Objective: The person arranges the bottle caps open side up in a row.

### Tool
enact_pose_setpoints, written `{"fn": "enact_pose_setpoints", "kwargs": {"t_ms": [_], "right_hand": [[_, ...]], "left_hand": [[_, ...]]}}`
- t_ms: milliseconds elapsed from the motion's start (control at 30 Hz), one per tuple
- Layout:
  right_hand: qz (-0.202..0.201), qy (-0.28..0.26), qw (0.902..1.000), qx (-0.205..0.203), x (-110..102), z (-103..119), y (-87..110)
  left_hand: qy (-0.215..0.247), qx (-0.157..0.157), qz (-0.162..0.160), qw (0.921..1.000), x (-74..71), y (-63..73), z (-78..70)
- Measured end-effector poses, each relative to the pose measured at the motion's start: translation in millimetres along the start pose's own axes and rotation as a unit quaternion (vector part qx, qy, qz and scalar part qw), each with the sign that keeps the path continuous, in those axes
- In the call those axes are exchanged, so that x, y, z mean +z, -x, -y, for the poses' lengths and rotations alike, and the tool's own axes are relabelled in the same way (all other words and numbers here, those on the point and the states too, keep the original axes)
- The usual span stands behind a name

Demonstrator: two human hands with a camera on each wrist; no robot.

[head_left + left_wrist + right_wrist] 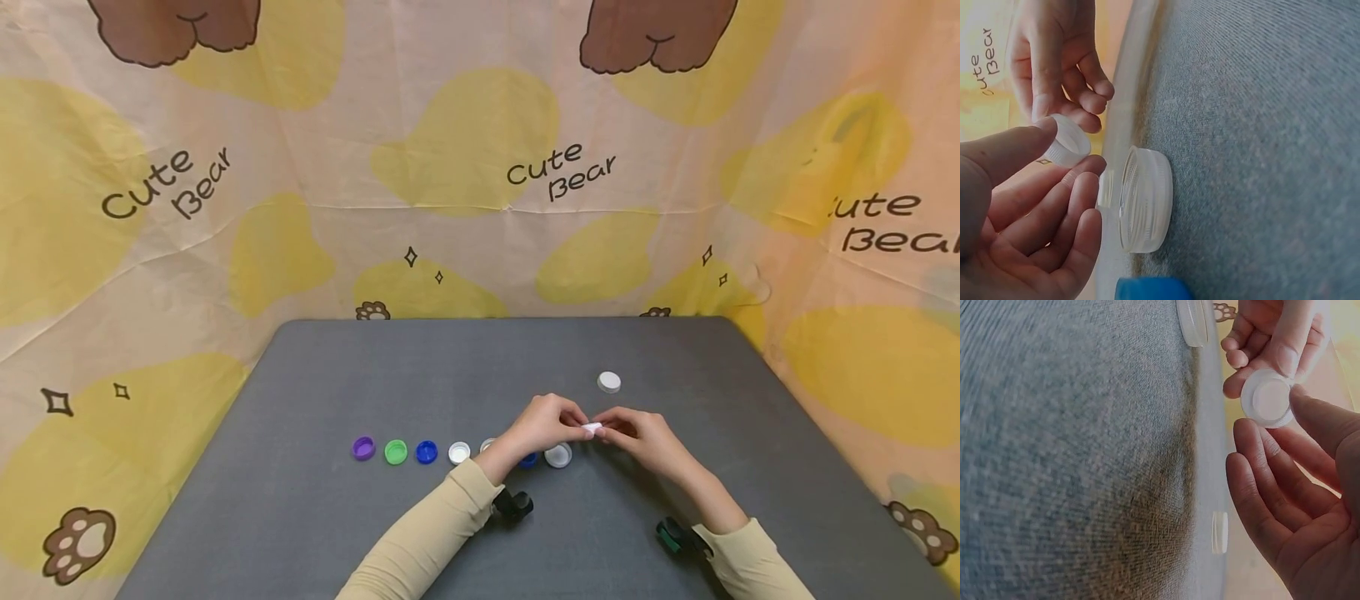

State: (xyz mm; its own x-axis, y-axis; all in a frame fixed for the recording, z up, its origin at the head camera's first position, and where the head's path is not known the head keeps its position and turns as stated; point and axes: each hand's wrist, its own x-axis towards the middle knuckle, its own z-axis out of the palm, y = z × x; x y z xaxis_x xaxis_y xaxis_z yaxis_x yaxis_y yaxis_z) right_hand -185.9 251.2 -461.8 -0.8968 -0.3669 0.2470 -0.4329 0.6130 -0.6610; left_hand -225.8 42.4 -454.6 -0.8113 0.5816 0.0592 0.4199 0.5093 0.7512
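Observation:
Both hands meet over the table around one small white bottle cap [592, 427]. My left hand [550, 421] pinches the cap [1067, 142] between thumb and fingers. From the other side my right hand [647, 437] pinches the same cap [1267, 399] with its thumb and fingertips. The cap's open inside shows in the left wrist view. Just below the hands, the larger translucent cap [558, 455] lies on the table, at the right end of a row of caps. A blue cap [529, 459] beside it is partly hidden by my left forearm.
Leftward the row continues with purple [363, 448], green [396, 452], blue [427, 452] and white [459, 452] caps, plus a partly covered whitish cap [487, 445]. Another white cap [609, 382] lies behind the hands. Patterned cloth [465, 142] hangs around the grey table [300, 517].

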Motion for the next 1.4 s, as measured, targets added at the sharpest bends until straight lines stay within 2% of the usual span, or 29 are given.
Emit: {"fn": "enact_pose_setpoints", "kwargs": {"t_ms": [267, 633, 1067, 1200, 1267, 1400], "right_hand": [[-0.001, -0.020, 0.9998, 0.003, -4.6, -1.0, 4.6], [0.003, -0.022, 0.9994, 0.028, -5.8, -3.4, 9.1], [-0.001, -0.054, 0.9967, 0.061, -1.4, -4.5, 11.5], [0.006, -0.055, 0.9949, 0.084, -5.0, 16.9, 11.0], [0.008, -0.059, 0.9935, 0.098, -5.0, 19.6, 10.5], [0.011, -0.072, 0.9905, 0.117, -0.2, 2.9, 9.5]], "left_hand": [[0.017, 0.005, -0.001, 0.9998, 3.4, -1.7, 1.1], [0.042, 0.016, -0.007, 0.9990, 9.6, -2.8, -1.1], [0.008, 0.038, -0.024, 0.9989, 12.4, -1.6, -5.6], [0.001, 0.048, -0.026, 0.9985, 13.6, -1.0, -5.2], [-0.002, 0.055, -0.027, 0.9981, 14.3, -1.1, -4.4], [-0.009, 0.062, -0.024, 0.9977, 14.2, -1.2, -3.6]]}}
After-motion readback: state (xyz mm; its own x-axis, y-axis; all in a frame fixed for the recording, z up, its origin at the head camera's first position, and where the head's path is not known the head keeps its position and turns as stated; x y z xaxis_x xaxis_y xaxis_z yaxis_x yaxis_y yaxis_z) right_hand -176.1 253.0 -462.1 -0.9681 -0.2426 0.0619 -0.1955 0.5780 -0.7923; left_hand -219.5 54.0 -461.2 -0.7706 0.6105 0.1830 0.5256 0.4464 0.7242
